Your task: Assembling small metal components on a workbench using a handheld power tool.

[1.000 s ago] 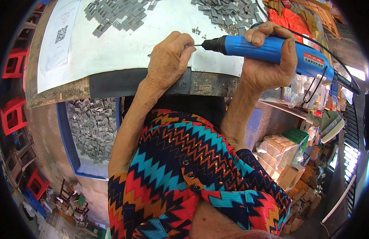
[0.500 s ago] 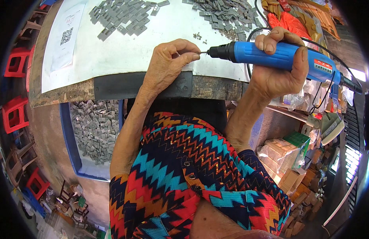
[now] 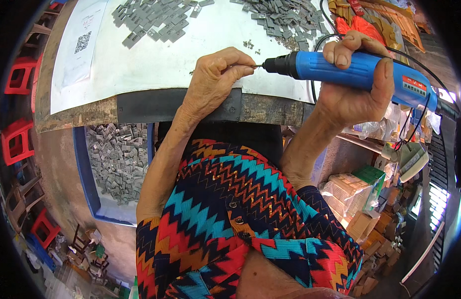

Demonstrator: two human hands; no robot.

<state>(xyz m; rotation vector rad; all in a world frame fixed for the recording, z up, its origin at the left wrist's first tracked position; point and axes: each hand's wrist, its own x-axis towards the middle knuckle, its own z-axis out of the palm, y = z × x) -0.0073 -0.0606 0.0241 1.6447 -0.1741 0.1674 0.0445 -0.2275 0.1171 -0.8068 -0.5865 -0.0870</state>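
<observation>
My right hand [image 3: 357,82] is wrapped round a blue electric screwdriver [image 3: 315,67] with a black nose, held level above the table and pointing left. My left hand [image 3: 215,74] pinches thumb and forefinger together right at the tip of the thin bit [image 3: 259,66]. Whatever lies between those fingertips is too small to make out. Beyond my hands, flat grey rectangular pieces [image 3: 153,20] spread over the white-covered table. A second heap of grey pieces [image 3: 290,20] lies farther right, with a small pile of tiny screws [image 3: 288,43] at its near edge.
Below the table edge, at left, a blue tray [image 3: 86,184] holds many small grey pieces. A printed sheet [image 3: 82,50] lies on the table's left side. A black cable [image 3: 429,74] trails from the tool. Red stools [image 3: 17,142] stand far left; cartons [image 3: 362,226] are stacked at right.
The screwdriver and my right hand have shifted slightly to the right. My left fingertips have moved a little the same way, staying at the bit.
</observation>
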